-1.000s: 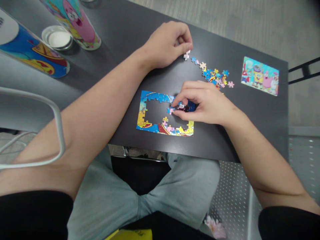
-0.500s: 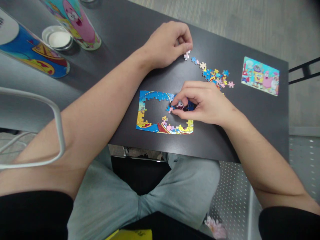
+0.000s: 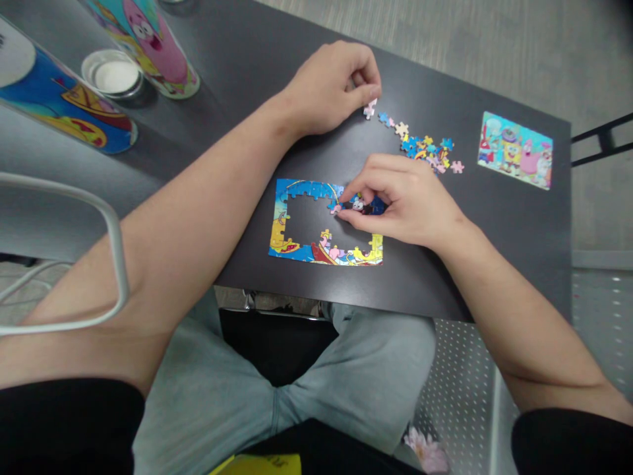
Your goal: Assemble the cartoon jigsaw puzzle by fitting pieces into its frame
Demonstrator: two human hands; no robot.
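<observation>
- Right hand (image 3: 398,198) is pinching pink piece (image 3: 335,209), fingertips nearly meeting, at puzzle border's (image 3: 279,227) far inner edge, apparently aligning it.
- Left hand (image 3: 336,86) is closely pinching pale piece (image 3: 368,111), left of loose pieces (image 3: 424,149), seemingly keeping it apart.

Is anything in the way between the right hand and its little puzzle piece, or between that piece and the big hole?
Nothing visible is. The right hand holds the small pink piece, which is right at the upper edge of the open middle of the puzzle frame, with nothing seen between.
</observation>
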